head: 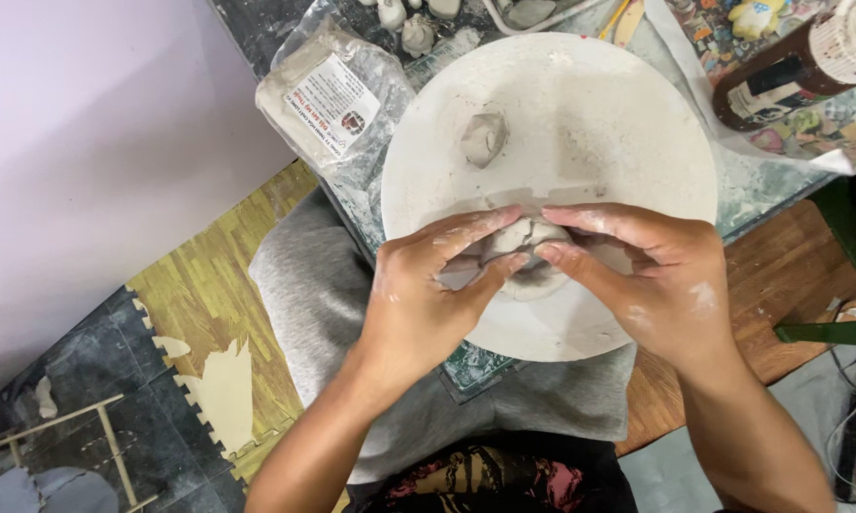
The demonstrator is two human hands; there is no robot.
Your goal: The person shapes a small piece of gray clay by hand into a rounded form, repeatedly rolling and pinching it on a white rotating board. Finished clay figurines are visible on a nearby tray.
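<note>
My left hand (426,302) and right hand (648,275) met over the near half of the white disc (627,123), both pinching the same grey clay lump (521,239). The thumbs and forefingers of each hand were pressed into it from either side, the other fingers curled close around, so little of the lump showed between them. Clay dust whitened my knuckles and fingertips. The lump sat on the disc, just above a flattened clay patch (532,283) that peeked out under my thumbs.

Farther back on the disc lay a second, smaller piece of clay (485,139) — well apart from my hands, untouched. The disc rested on a table (760,185) smeared with clay. To its far left lay a plastic bag (328,100) with a pale block inside; to the far right a brown bottle (789,71) lay tilted on a printed sheet. A few small clay figures (416,34) stood at the far edge. My grey-clad knee (309,285) showed under the table, above a yellow foam mat (209,294).
</note>
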